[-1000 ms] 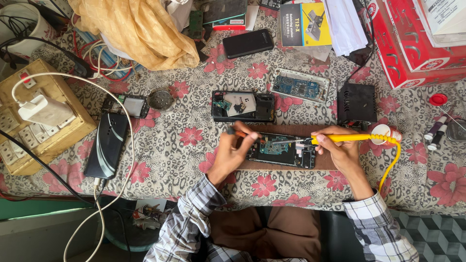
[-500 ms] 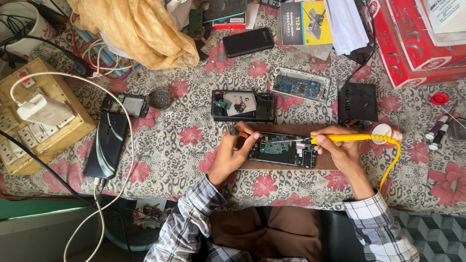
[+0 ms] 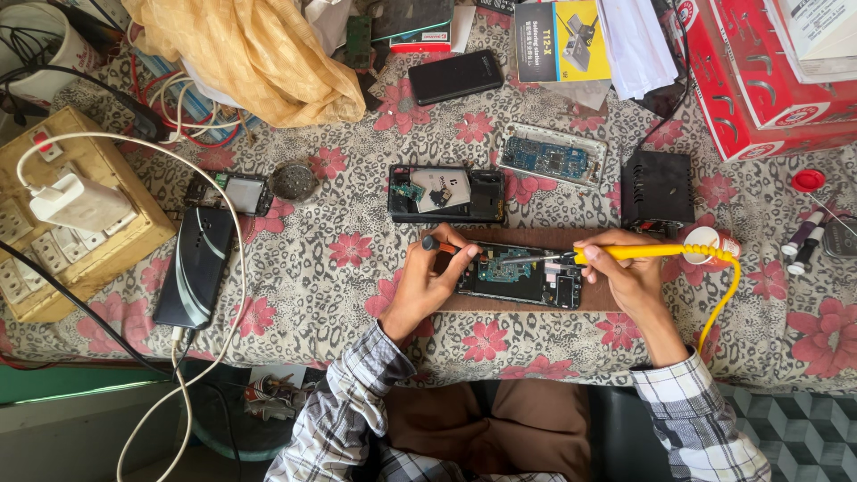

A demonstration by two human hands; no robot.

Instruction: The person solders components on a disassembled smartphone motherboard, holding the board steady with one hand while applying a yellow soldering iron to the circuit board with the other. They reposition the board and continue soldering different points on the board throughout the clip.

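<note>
A person sits at a table covered in a flowered cloth (image 3: 357, 259), seen from above. An opened phone (image 3: 522, 275) lies on a brown board (image 3: 596, 299) in front of them, its circuit side up, likely so the inside is reachable. The left hand (image 3: 428, 281) is closed around an orange-handled tool (image 3: 443, 245) at the phone's left end and seems to steady it. The right hand (image 3: 625, 268) grips a yellow soldering iron (image 3: 629, 253) like a pen, its tip over the phone's upper edge. Another opened phone (image 3: 446, 194), a circuit board (image 3: 552, 158) and a black box (image 3: 658, 189) lie just beyond.
</note>
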